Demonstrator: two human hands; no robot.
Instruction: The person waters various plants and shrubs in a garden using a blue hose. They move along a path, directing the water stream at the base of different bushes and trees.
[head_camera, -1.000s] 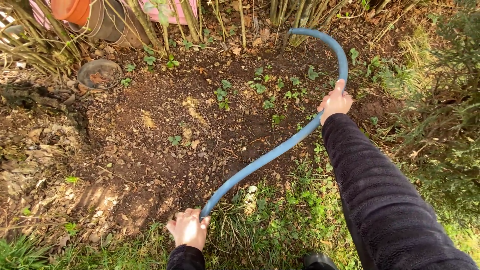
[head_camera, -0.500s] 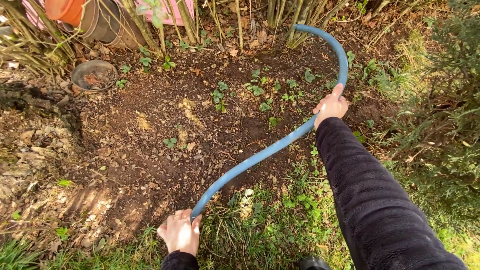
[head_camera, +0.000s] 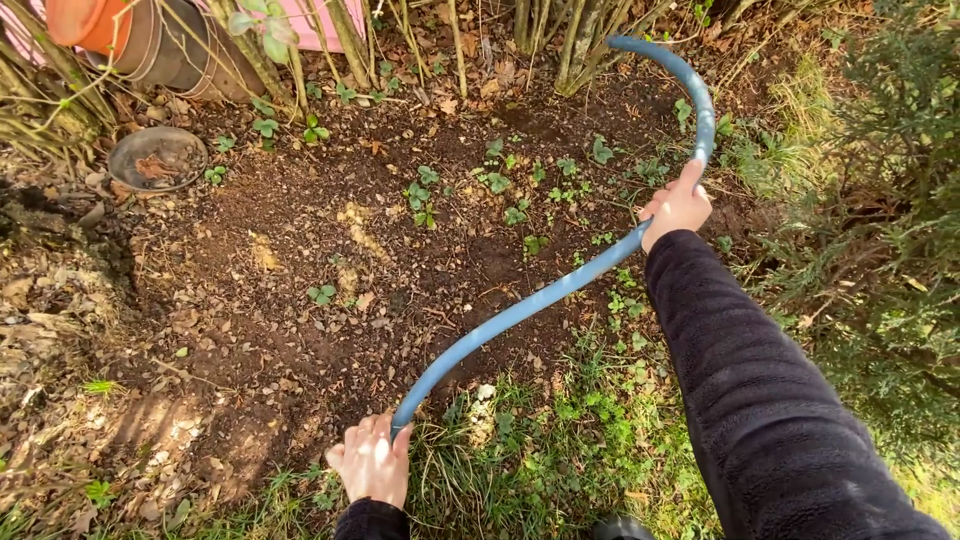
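Garden bed, seen from above. At far left a shallow dish (head_camera: 155, 158) lies on the soil below tipped flowerpots (head_camera: 130, 35). The left hand (head_camera: 373, 461), low and near the body, has its grip closed around the near end of a blue hose (head_camera: 530, 302). The hose curves over bare soil and seedlings (head_camera: 420, 195) to the right hand (head_camera: 677, 206) (arm outstretched, grip wrapped around it), then arcs into the shrubs. Risk: dragging the hose sideways could flatten the seedlings.
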